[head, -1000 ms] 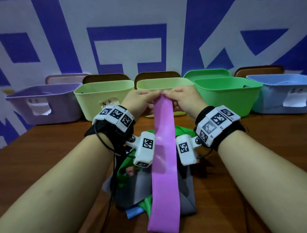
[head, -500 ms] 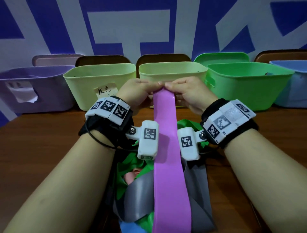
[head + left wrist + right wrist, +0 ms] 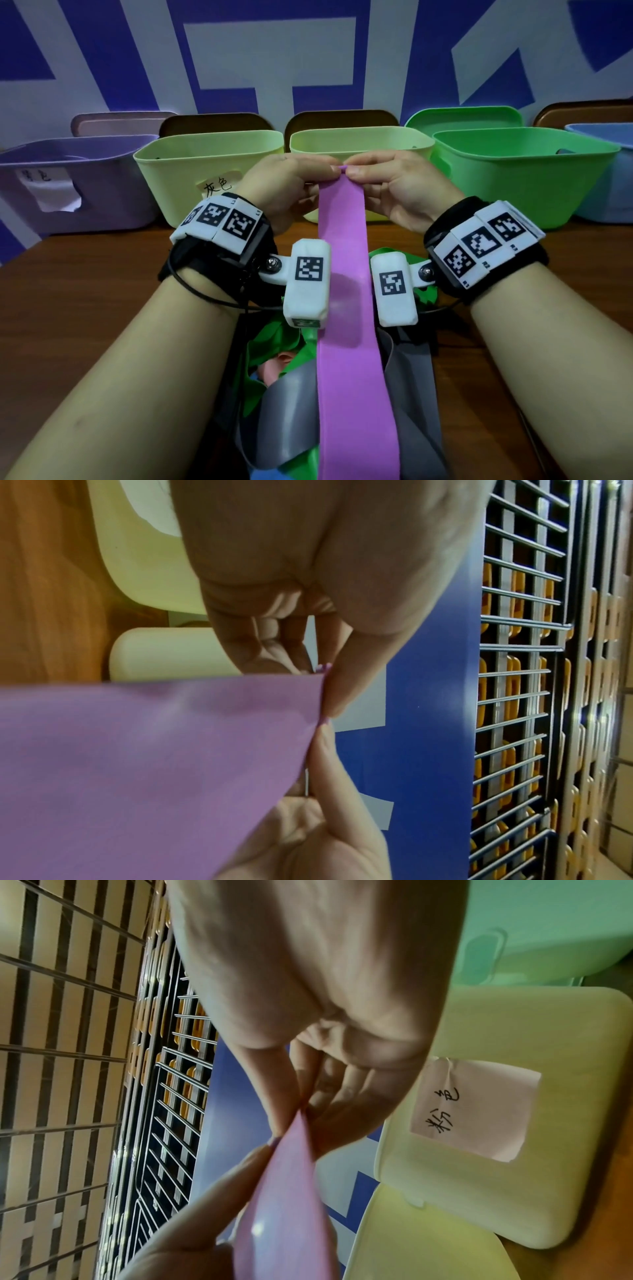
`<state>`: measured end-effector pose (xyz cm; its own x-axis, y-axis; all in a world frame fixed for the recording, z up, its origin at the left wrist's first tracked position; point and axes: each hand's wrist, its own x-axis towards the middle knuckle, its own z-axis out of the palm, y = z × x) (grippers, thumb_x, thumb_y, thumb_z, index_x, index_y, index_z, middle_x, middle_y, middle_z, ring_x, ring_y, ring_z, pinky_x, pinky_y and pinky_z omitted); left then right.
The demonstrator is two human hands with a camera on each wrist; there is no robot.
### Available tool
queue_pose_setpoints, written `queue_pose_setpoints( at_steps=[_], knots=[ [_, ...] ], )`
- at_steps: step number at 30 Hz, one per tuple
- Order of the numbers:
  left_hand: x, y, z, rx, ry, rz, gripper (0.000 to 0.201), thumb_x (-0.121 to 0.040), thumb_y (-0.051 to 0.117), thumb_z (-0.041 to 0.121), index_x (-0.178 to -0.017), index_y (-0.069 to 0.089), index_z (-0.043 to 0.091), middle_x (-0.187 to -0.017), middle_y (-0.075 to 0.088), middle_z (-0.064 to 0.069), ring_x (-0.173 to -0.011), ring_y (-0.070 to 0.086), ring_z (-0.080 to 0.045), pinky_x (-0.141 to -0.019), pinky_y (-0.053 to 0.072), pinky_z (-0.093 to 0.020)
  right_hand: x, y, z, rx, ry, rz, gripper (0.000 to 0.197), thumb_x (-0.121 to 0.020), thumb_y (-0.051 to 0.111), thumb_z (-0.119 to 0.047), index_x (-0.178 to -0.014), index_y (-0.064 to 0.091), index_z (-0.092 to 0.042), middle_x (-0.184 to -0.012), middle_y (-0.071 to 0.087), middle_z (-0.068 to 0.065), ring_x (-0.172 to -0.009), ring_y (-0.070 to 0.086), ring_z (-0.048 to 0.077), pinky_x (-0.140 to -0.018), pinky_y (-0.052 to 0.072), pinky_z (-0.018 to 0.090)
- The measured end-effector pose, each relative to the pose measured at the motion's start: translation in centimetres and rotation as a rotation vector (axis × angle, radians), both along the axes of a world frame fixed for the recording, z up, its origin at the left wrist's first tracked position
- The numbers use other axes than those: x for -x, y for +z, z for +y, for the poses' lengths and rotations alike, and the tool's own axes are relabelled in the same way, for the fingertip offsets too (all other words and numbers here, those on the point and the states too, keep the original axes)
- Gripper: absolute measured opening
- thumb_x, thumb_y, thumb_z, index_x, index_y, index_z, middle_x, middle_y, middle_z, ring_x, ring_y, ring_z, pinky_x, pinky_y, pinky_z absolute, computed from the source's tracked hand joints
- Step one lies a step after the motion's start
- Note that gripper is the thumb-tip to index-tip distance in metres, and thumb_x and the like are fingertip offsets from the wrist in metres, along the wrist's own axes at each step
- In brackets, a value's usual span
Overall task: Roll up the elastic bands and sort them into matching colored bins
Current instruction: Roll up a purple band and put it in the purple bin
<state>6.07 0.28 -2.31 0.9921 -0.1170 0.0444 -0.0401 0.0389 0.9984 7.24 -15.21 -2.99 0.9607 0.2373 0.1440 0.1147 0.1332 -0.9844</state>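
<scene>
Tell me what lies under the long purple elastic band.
Under the long purple elastic band lie grey bands and green bands heaped on the wooden table. What is directly beneath it is covered.

Three cameras: one on the head, one on each wrist

The head view looks forward and down over both forearms at the table [image 3: 85, 308] and the row of bins [image 3: 212, 164]. Each wrist view looks along its own hand from very close, turned sideways. All three share the pinched end of the purple band [image 3: 342, 240], [image 3: 154, 750], [image 3: 291, 1191].
</scene>
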Motion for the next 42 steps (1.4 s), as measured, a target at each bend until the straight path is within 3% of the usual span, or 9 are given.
queue_pose_setpoints(
  at_steps=[8, 11, 15, 19, 23, 29, 32, 35, 42],
  knots=[
    [-0.02, -0.18, -0.02, 0.002, 0.053, -0.023, 0.027, -0.084, 0.064, -0.001, -0.111, 0.067, -0.002, -0.106, 0.065, -0.024, -0.081, 0.058, -0.024, -0.067, 0.051, -0.023, 0.22, -0.10, 0.16, -0.045, 0.009, -0.023, 0.009, -0.089, 0.060, -0.003, -0.084, 0.065, -0.009, -0.068, 0.066, 0.001, -0.059, 0.062, 0.010, -0.059, 0.054, 0.020],
    [0.00, -0.23, -0.06, -0.004, 0.031, -0.054, 0.028, -0.085, 0.063, -0.002, -0.113, 0.067, -0.003, -0.097, 0.067, -0.019, -0.067, 0.060, -0.014, -0.054, 0.048, -0.017, 0.23, -0.12, 0.18, -0.028, -0.013, -0.051, 0.011, -0.088, 0.059, 0.001, -0.082, 0.064, -0.007, -0.065, 0.067, -0.001, -0.059, 0.063, 0.008, -0.058, 0.053, 0.019],
    [-0.02, -0.31, -0.14, 0.020, 0.045, -0.065, 0.025, -0.084, 0.062, -0.006, -0.108, 0.067, -0.003, -0.089, 0.067, -0.014, -0.070, 0.059, -0.018, -0.064, 0.045, -0.023, 0.19, -0.02, 0.25, -0.037, -0.015, -0.057, 0.015, -0.087, 0.059, 0.007, -0.079, 0.063, -0.005, -0.065, 0.066, 0.002, -0.060, 0.064, 0.009, -0.060, 0.055, 0.020],
    [0.08, -0.26, -0.12, 0.049, 0.015, -0.043, 0.020, -0.085, 0.063, -0.005, -0.104, 0.065, 0.002, -0.072, 0.067, -0.005, -0.054, 0.061, -0.008, -0.047, 0.044, -0.015, 0.01, -0.05, 0.20, -0.054, -0.018, -0.064, 0.018, -0.085, 0.058, 0.011, -0.076, 0.062, -0.004, -0.066, 0.066, 0.004, -0.061, 0.065, 0.013, -0.064, 0.056, 0.023],
    [0.07, -0.52, -0.22, -0.014, 0.017, -0.046, 0.010, -0.088, 0.065, 0.015, -0.091, 0.068, 0.006, -0.072, 0.066, -0.004, -0.056, 0.060, -0.010, -0.055, 0.049, -0.019, -0.15, -0.02, 0.07, -0.058, -0.038, -0.070, 0.019, -0.084, 0.058, 0.013, -0.076, 0.062, -0.004, -0.072, 0.065, 0.006, -0.066, 0.066, 0.014, -0.066, 0.057, 0.024],
    [-0.08, -0.55, 0.02, -0.026, 0.038, -0.057, 0.017, -0.090, 0.061, 0.007, -0.103, 0.067, -0.003, -0.078, 0.066, -0.009, -0.058, 0.062, -0.011, -0.061, 0.051, -0.021, -0.09, -0.07, 0.12, -0.034, -0.008, -0.061, 0.017, -0.083, 0.059, 0.011, -0.081, 0.063, -0.005, -0.076, 0.065, 0.007, -0.070, 0.065, 0.015, -0.067, 0.055, 0.024],
    [-0.10, -0.50, 0.23, -0.014, 0.043, -0.057, 0.024, -0.090, 0.060, 0.005, -0.112, 0.065, -0.003, -0.089, 0.068, -0.012, -0.069, 0.066, -0.015, -0.064, 0.055, -0.021, 0.12, -0.12, 0.00, -0.021, 0.056, -0.022, 0.010, -0.088, 0.060, -0.005, -0.096, 0.064, -0.010, -0.084, 0.066, 0.006, -0.076, 0.064, 0.016, -0.076, 0.054, 0.028],
    [0.03, -0.38, 0.16, 0.012, 0.052, -0.059, 0.022, -0.088, 0.062, 0.001, -0.110, 0.067, 0.000, -0.093, 0.070, -0.012, -0.073, 0.070, -0.014, -0.065, 0.054, -0.021, 0.22, -0.30, 0.11, 0.082, 0.020, -0.037, 0.009, -0.093, 0.058, -0.015, -0.091, 0.067, -0.014, -0.080, 0.067, 0.003, -0.072, 0.064, 0.014, -0.070, 0.054, 0.025],
    [0.14, -0.28, -0.08, 0.045, 0.068, -0.062, 0.017, -0.086, 0.064, -0.002, -0.102, 0.066, 0.005, -0.082, 0.070, -0.008, -0.063, 0.068, -0.012, -0.055, 0.051, -0.018, -0.27, -0.32, 0.07, 0.056, -0.047, -0.089, 0.012, -0.089, 0.060, 0.000, -0.082, 0.066, -0.009, -0.076, 0.067, 0.005, -0.066, 0.065, 0.013, -0.069, 0.056, 0.026]
  ],
)
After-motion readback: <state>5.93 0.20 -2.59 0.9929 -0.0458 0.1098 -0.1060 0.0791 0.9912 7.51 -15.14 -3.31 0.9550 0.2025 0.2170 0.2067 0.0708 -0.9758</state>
